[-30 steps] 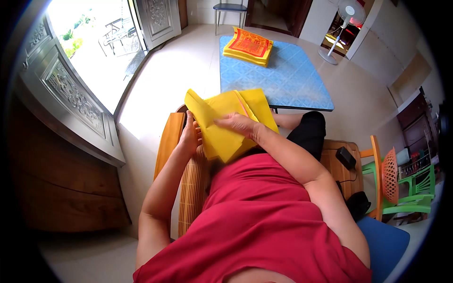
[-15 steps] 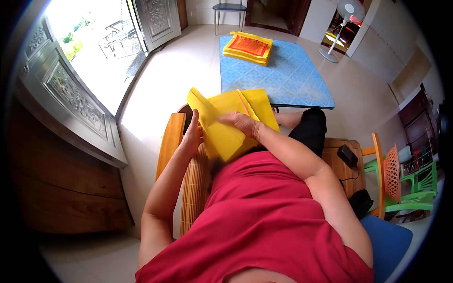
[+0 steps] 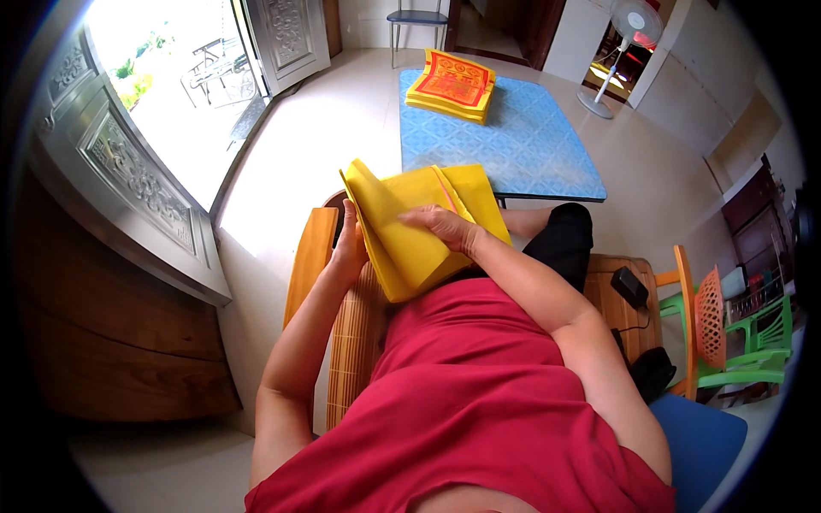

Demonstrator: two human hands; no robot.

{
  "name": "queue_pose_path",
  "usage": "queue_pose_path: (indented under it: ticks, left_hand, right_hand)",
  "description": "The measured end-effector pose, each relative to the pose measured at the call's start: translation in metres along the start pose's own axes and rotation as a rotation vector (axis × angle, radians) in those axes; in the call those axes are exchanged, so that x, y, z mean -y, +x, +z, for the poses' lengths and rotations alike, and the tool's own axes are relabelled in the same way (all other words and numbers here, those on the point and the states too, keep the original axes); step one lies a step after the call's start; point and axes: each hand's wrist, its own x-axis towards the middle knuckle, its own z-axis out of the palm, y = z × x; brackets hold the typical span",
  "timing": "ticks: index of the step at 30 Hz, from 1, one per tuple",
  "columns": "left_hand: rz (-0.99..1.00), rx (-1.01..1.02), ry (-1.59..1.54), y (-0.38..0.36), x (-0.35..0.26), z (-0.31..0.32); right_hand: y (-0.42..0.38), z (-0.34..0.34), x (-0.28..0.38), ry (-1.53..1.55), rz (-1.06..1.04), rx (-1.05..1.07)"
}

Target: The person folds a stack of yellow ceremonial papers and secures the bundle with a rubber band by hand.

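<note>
Several large yellow paper sheets point(image 3: 415, 244) lie over my lap, with a fold rising at their left edge. My left hand point(image 3: 348, 246) is closed at that edge, thumb up on the outer side and fingers partly hidden behind the paper. My right hand point(image 3: 446, 227) rests on top of the sheets, its fingers stretched to the left and lying against the yellow surface; the fingertips are slightly blurred. A thin pinkish strip point(image 3: 446, 192) runs along a paper edge beyond my right hand. More yellow sheets stick out at the right, beneath it.
On the blue table point(image 3: 522, 145) ahead sits a stack of yellow paper with red print point(image 3: 453, 83). A wooden armrest point(image 3: 310, 265) flanks my left arm. To the right are a wooden seat with a black adapter point(image 3: 630, 286), an orange basket point(image 3: 711, 316) and green chairs point(image 3: 761, 342).
The folded yellow paper has opened out a little and shifted toward me at its lower left edge. My left hand has closed in on that edge. My right hand has moved slightly right.
</note>
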Motion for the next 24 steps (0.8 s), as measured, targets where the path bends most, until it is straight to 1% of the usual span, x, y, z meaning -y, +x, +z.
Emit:
queue_pose_path:
  ticks: [5,8,11,14,20,24]
  left_hand:
    - [-0.024,0.046,-0.089,0.005,0.006,-0.011]
    - [0.004,0.158,-0.225,0.007,0.008,-0.02]
    - [-0.034,0.163,-0.294,0.0,0.001,-0.017]
    - [-0.006,0.11,-0.26,-0.006,-0.007,-0.005]
    - [0.008,0.136,-0.388,0.004,0.003,-0.013]
    - [0.003,0.1,-0.374,0.006,0.005,-0.015]
  right_hand:
    - [-0.002,0.003,0.002,0.045,0.018,0.022]
    - [-0.001,0.001,0.002,0.062,0.019,0.035]
    - [-0.003,0.003,0.005,0.084,0.016,0.049]
    - [-0.002,0.003,0.004,0.106,0.029,0.036]
    - [-0.002,0.003,0.003,0.124,0.012,0.02]
    - [-0.001,0.001,0.003,0.108,0.026,0.029]
